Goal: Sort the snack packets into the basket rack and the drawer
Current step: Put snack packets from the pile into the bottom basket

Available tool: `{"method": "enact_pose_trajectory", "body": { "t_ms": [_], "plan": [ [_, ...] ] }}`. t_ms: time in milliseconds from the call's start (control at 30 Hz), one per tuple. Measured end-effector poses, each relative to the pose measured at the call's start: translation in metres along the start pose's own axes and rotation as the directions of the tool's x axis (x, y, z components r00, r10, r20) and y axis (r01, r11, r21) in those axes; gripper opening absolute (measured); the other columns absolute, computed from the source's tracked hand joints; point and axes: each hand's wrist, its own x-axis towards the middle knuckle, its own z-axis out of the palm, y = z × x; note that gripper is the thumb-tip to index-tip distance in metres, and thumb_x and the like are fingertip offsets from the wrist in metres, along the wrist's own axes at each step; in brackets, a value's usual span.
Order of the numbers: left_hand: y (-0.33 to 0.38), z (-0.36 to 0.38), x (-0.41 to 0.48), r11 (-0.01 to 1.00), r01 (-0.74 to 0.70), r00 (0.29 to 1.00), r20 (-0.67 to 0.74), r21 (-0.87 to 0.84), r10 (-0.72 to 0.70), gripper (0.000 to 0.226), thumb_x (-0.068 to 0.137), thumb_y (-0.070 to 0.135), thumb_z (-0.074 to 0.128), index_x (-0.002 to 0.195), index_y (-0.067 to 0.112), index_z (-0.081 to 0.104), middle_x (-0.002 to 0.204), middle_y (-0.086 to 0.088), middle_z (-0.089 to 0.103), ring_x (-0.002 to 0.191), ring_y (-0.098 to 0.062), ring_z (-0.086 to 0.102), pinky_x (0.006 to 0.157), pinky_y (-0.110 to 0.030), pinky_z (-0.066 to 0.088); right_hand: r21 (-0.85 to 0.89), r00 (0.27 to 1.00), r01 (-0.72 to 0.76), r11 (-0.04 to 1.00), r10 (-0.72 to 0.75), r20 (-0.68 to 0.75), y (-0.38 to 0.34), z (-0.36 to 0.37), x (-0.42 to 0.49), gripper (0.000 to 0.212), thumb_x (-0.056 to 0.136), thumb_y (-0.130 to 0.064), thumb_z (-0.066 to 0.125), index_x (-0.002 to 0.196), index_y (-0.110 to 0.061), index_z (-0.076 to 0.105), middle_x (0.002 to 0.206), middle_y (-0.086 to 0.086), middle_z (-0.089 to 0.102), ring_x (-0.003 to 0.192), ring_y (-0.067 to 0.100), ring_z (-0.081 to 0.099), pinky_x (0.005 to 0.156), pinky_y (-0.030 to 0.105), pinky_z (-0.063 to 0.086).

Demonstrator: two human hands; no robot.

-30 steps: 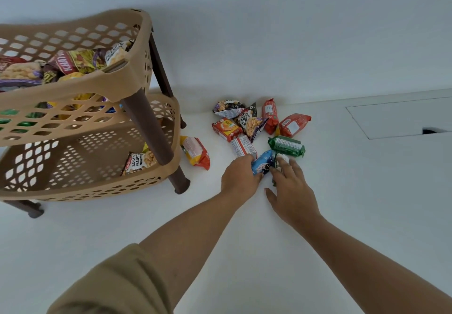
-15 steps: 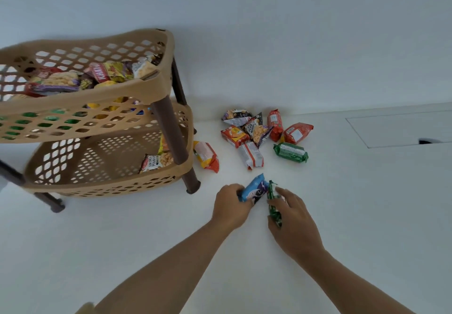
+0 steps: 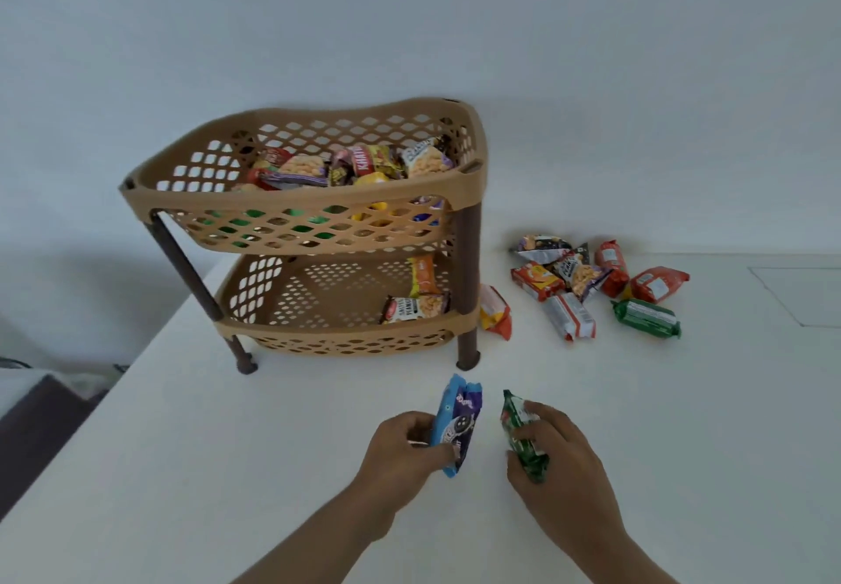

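The left hand [image 3: 402, 447] grips a blue packet [image 3: 457, 424] and the right hand [image 3: 562, 458] curls round a green packet [image 3: 523, 440], both low over the desk [image 3: 205, 470] just in front of the rack [image 3: 468, 265]. The top basket [image 3: 296, 201] is heaped near its rim, so a packet dropped there might slide off the heap or over the edge. The lower basket [image 3: 336, 326] holds only two and looks safer. A pile [image 3: 587, 283] of unsorted packets lies right of the rack. I see no drawer, so a packet could easily go to the wrong place.
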Motion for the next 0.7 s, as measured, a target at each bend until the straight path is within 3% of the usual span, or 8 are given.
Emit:
{"method": "enact_pose_trajectory", "body": {
  "t_ms": [100,167,267,333,467,600,700],
  "plan": [
    [-0.001,-0.038,-0.005,0.999,-0.002,1.000,0.009,-0.046,0.002,0.033,0.071,0.017,0.083,0.100,0.021,0.066,0.104,0.001,0.069,0.095,-0.015,0.067,0.083,-0.035,0.059,0.013,0.998,0.056,0.998,-0.056,-0.023,-0.035,0.013,-0.004,0.034,0.067,-0.016,0.080,0.094,-0.028,0.062,0.131,-0.007,0.057,0.113,0.014,0.057,0.080,0.010,0.042],
    [0.003,-0.060,-0.005,0.998,0.006,1.000,0.029,-0.064,-0.004,0.036,0.071,0.016,0.084,0.101,0.018,0.064,0.102,-0.001,0.070,0.093,-0.016,0.069,0.076,-0.029,0.060,0.014,0.994,0.108,0.994,-0.108,-0.023,-0.059,0.023,-0.007,0.035,0.066,-0.013,0.080,0.092,-0.026,0.060,0.131,-0.004,0.058,0.113,0.015,0.058,0.077,0.006,0.042],
    [0.018,-0.089,-0.003,0.992,-0.007,0.998,0.068,-0.123,0.016,0.041,0.073,0.010,0.083,0.106,0.016,0.059,0.104,-0.006,0.070,0.092,-0.019,0.070,0.069,-0.025,0.059,0.081,0.990,0.126,0.989,-0.121,-0.071,-0.093,0.038,-0.009,0.035,0.067,-0.011,0.080,0.089,-0.025,0.058,0.129,-0.002,0.059,0.112,0.019,0.060,0.074,0.012,0.053],
    [0.029,-0.107,-0.001,0.985,-0.013,0.994,0.101,-0.173,0.031,0.051,0.075,0.006,0.080,0.116,0.017,0.052,0.107,-0.009,0.068,0.095,-0.022,0.069,0.073,-0.032,0.060,0.117,0.987,0.129,0.985,-0.116,-0.114,-0.110,0.046,-0.008,0.037,0.069,-0.012,0.080,0.089,-0.029,0.054,0.130,-0.002,0.058,0.114,0.019,0.058,0.077,0.016,0.055],
    [0.048,-0.136,0.009,0.977,-0.009,0.991,0.131,-0.215,0.038,0.063,0.079,0.004,0.075,0.130,0.025,0.045,0.116,-0.009,0.062,0.103,-0.025,0.065,0.081,-0.036,0.060,0.102,0.980,0.155,0.983,-0.139,-0.144,-0.136,0.053,0.005,0.034,0.072,-0.017,0.081,0.092,-0.026,0.055,0.133,-0.003,0.055,0.118,0.018,0.056,0.080,0.005,0.045],
    [0.066,-0.153,0.024,0.970,0.050,0.980,0.199,-0.240,-0.001,0.053,0.082,0.003,0.071,0.129,0.013,0.049,0.116,-0.011,0.064,0.102,-0.025,0.065,0.078,-0.034,0.060,0.103,0.974,0.171,0.980,-0.152,-0.169,-0.157,0.048,0.027,0.028,0.072,-0.018,0.082,0.095,-0.025,0.068,0.132,0.000,0.058,0.117,0.020,0.058,0.076,0.023,0.058],
    [0.082,-0.161,0.039,0.962,0.087,0.974,0.224,-0.259,-0.028,0.048,0.081,0.007,0.075,0.124,0.012,0.054,0.116,-0.012,0.067,0.102,-0.025,0.067,0.077,-0.033,0.060,0.145,0.962,0.217,0.965,-0.187,-0.197,-0.167,0.040,0.048,0.022,0.076,-0.018,0.079,0.096,-0.025,0.072,0.129,-0.003,0.059,0.116,0.013,0.057,0.077,0.027,0.059]
  ]
}}
